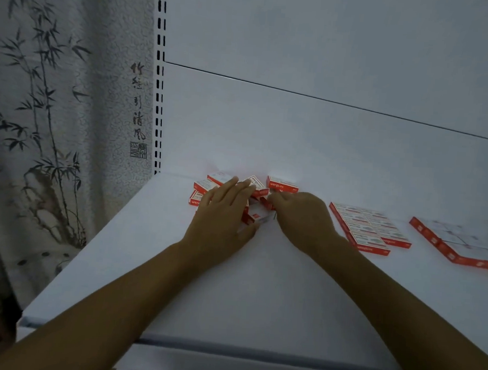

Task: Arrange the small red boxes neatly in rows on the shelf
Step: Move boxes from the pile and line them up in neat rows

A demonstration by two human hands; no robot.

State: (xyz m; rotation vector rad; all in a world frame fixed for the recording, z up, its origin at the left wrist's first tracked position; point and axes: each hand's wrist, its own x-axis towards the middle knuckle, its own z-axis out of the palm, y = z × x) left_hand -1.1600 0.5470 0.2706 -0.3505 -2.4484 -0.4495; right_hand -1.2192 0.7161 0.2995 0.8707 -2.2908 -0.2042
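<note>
Shelf (230, 298): white, with a slotted upright (158, 93) at its back-left corner.

Loose pile (281, 185) of small red boxes lies just right of the upright's foot, against the back panel (325, 138). The boxes are tilted and overlapping at mixed angles.

Left hand (221, 212): lies flat on the pile, on the side nearer the upright. Fingers are straight and laid over the boxes, thumb out beside a box at the pile's near edge.

Right hand (301, 217): at the pile's side farther from the upright. Fingers are curled inward with the tips hidden, so I cannot tell whether it grips a box. The two hands almost meet over the pile.

Farther from the upright, the first block (371, 227) of boxes lies flat in tidy rows, edges touching. Farther still is a second block (456, 246), blurred.

Left of the upright hangs an ink-bamboo hanging (55, 116).
</note>
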